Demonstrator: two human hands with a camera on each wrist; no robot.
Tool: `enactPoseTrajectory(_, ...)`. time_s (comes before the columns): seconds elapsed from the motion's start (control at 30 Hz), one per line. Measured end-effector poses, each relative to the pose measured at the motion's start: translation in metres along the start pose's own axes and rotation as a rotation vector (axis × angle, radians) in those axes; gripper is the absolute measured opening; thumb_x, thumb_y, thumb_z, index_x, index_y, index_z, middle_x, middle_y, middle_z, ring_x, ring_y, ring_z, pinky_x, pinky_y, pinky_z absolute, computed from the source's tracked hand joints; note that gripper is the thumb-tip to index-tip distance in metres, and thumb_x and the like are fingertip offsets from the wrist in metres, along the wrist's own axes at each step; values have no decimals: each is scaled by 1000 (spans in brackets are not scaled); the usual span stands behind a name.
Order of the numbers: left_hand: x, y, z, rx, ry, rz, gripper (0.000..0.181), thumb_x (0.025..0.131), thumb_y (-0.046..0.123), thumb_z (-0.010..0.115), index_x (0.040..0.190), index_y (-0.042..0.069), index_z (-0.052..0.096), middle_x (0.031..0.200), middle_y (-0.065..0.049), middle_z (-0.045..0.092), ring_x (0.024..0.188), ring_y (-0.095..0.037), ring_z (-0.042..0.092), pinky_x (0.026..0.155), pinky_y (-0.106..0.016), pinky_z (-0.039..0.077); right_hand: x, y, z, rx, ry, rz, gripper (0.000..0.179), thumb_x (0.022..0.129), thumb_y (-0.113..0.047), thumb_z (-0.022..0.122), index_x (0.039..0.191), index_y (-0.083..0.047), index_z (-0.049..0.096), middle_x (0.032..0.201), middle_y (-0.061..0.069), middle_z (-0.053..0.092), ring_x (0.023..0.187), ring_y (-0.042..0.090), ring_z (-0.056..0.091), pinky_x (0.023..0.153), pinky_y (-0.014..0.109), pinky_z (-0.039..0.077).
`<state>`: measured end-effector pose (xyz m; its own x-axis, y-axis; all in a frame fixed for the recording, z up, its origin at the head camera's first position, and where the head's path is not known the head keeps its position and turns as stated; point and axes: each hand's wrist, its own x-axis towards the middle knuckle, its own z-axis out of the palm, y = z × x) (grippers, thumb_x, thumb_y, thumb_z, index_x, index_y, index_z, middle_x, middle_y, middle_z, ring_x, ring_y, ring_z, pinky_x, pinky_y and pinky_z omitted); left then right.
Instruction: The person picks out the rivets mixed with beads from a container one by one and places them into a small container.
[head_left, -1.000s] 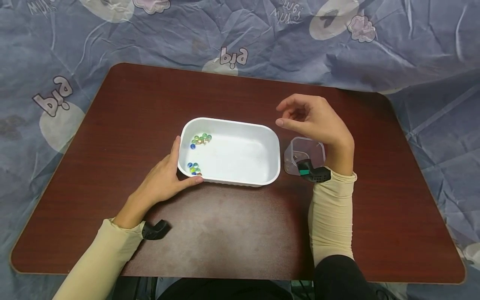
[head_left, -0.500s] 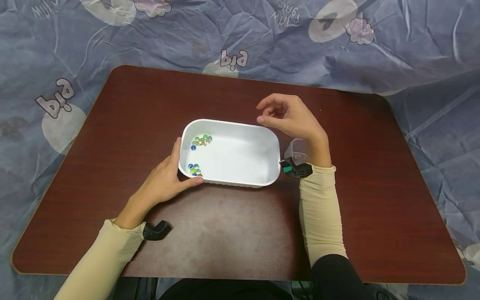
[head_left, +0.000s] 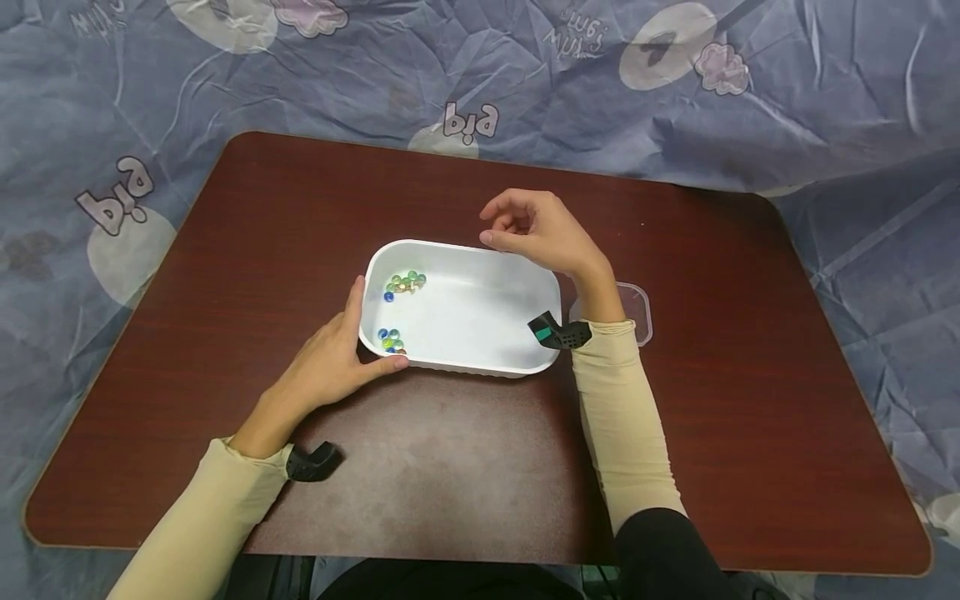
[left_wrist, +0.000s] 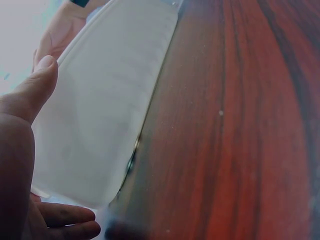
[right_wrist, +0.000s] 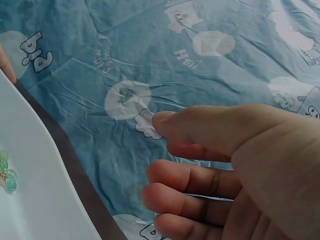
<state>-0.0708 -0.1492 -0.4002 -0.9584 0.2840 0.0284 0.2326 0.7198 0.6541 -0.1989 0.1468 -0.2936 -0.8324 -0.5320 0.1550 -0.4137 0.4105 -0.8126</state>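
White tray (head_left: 480,321) set on the bench (head_left: 765,392); left hand (head_left: 322,362) at the tray's left end, right hand (head_left: 543,229) raised near its far right rim.
Detail, as seen from beside the bench: the left hand spans the near left corner, thumb along the near rim, fingers extended against the end wall, thumb and forefinger wide apart. The right hand's fingers are loosely bent, with a moderate gap between thumb and fingertips. Glass marbles (head_left: 406,282) lie inside the tray in two clusters, one toward the far left, one at the near left corner. A clear container (head_left: 637,312) stands just right of the tray; the right wrist partly covers it, so its contents cannot be made out.
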Motion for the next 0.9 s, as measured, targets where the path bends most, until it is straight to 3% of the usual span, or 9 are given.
enactPoseTrajectory(0.4,0,-1,0,-8,-2,10,123,82,60,72,158,7,-9,155,-24,30,138,-37,38,105,-54,35,29,-3,18,41,-25,-13,21,88,-8,74,107,-1,67,79,9,62,68,22,57,59,27,42)
enactPoseTrajectory(0.7,0,0,0,-5,0,11,125,80,62,73,158,7,-8,156,-24,29,137,-37,39,103,-55,36,44,-2,34,94,-38,7,20,90,-9,73,106,0,68,80,9,63,76,32,62,62,28,46)
enactPoseTrajectory(0.9,1,0,1,-9,2,11,125,80,62,73,158,8,-9,155,-24,31,136,-37,40,103,-55,36,48,1,48,152,-95,-49,12,90,-3,71,101,2,70,80,17,66,75,42,60,65,34,50)
